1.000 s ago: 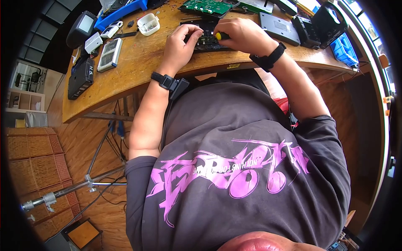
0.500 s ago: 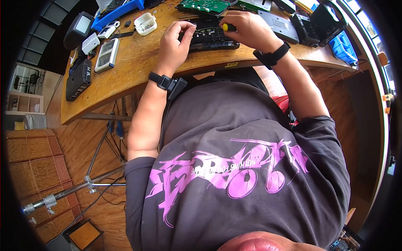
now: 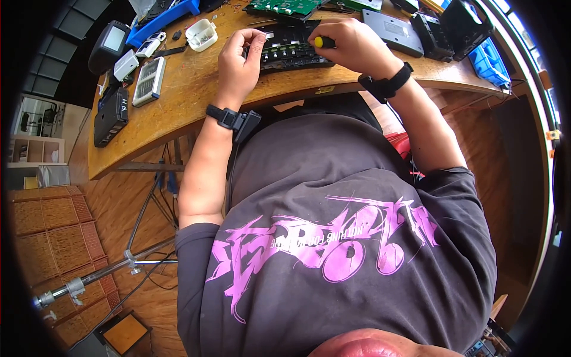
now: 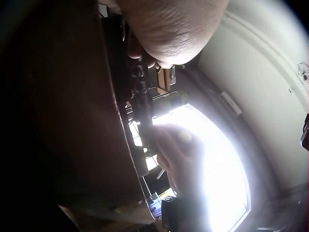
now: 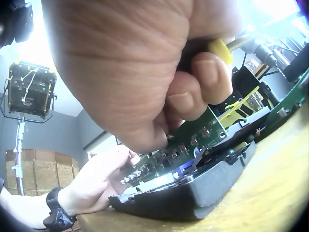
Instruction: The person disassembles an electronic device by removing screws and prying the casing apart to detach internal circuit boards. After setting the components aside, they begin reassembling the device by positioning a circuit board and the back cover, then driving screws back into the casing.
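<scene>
In the head view my right hand (image 3: 351, 44) grips a screwdriver (image 3: 320, 42) with a yellow-and-black handle. Its fingers (image 5: 186, 99) curl round that handle in the right wrist view, while the fingertips reach the edge of a narrow green circuit board (image 5: 193, 140). The board stands tilted above a black plastic housing (image 5: 203, 188) lying on the table. At the board's other end my left hand (image 3: 239, 62) pinches its edge between thumb and index finger. White parts line the board (image 3: 291, 49). The left wrist view is dark, with the board mostly in shadow.
A larger green circuit board (image 3: 285, 7) lies beyond the housing. Leftward are a small white open case (image 3: 202, 35), a bit box (image 3: 148, 82) and a black device (image 3: 112, 116). A grey panel (image 3: 392, 33) and blue bin (image 3: 489, 65) sit at right on the wooden table (image 3: 178, 113).
Both hands have drawn apart, the left one moving left, uncovering the housing and the board with its white parts. The screwdriver stays in the right hand.
</scene>
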The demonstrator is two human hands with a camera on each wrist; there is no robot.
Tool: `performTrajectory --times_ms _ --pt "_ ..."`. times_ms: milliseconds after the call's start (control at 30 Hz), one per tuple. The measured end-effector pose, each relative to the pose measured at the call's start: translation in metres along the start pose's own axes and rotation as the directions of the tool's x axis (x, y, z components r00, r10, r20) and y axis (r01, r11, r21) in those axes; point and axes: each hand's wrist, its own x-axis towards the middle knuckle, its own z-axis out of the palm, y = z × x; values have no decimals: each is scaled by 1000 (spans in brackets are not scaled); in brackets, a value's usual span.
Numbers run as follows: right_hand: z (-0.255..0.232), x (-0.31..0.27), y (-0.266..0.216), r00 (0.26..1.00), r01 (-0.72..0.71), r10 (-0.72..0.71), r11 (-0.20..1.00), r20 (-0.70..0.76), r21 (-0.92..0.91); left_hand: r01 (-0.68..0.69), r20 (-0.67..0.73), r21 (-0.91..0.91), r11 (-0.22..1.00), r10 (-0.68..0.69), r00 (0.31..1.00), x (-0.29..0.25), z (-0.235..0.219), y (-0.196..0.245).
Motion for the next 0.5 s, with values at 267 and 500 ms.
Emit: performTrajectory --times_ms 267,500 --pt "11 4 -17 983 151 -156 987 -94 -61 17 -9 -36 999 -17 1000 -2 -1 1" --pt "21 -2 -19 986 169 -169 985 10 -41 -8 -13 18 1000 8 1000 -2 -2 2"
